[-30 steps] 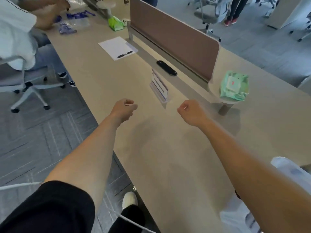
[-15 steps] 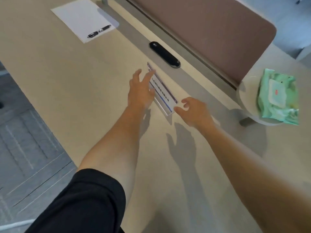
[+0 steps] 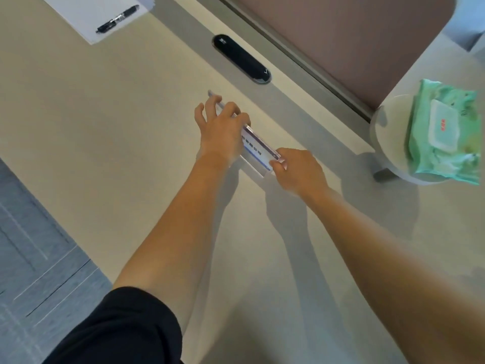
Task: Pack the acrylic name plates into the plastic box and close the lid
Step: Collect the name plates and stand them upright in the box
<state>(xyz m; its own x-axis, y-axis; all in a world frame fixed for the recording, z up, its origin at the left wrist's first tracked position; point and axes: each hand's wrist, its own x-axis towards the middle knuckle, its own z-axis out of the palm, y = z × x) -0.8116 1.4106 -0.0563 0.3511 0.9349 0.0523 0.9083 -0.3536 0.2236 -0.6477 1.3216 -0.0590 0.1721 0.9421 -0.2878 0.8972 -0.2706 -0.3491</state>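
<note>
A clear acrylic name plate [image 3: 258,148] with a white printed insert stands on the beige desk [image 3: 105,127], a little in front of the divider. My left hand [image 3: 221,130] lies over its far left part, fingers curled over the top edge. My right hand [image 3: 296,170] pinches its near right corner between thumb and fingers. Most of the plate's left half is hidden under my left hand. No plastic box is in view.
A black oval desk grommet [image 3: 241,59] lies behind the plate. A brown divider panel [image 3: 354,35] runs along the back. A green wet-wipe pack [image 3: 443,130] rests on a round white stand [image 3: 388,143] at right. Paper [image 3: 89,11] with a pen [image 3: 116,18] lies far left.
Both hands have closed onto the name plate: the left went from flat beside it to curled over its top, the right from near its corner to pinching it. The camera moved closer.
</note>
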